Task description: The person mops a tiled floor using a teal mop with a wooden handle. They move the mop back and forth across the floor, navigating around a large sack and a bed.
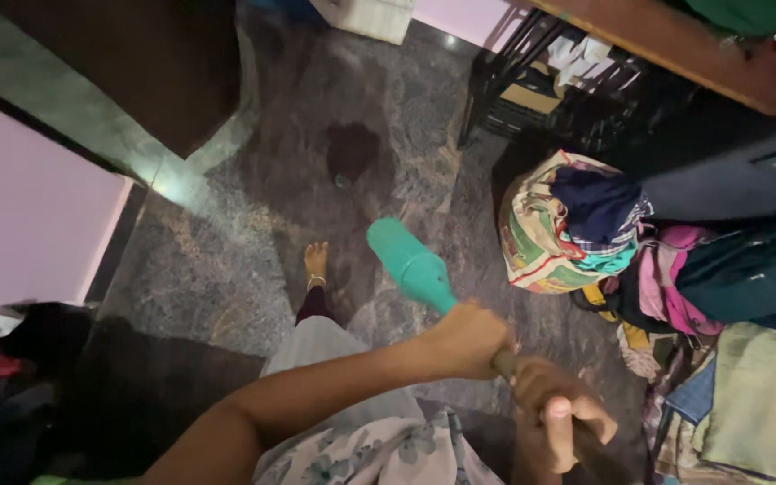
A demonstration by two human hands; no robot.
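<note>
Both hands are clamped on one long dark handle: the right hand [560, 422] grips it nearest the camera, the left hand [469, 339] just ahead of it. From the left fist a teal plastic broom head [410, 263], smooth and flared, slants down over the speckled grey stone floor [226, 260], near a bare foot [315, 262]. A heap of coloured clothes [586, 224] lies right.
</note>
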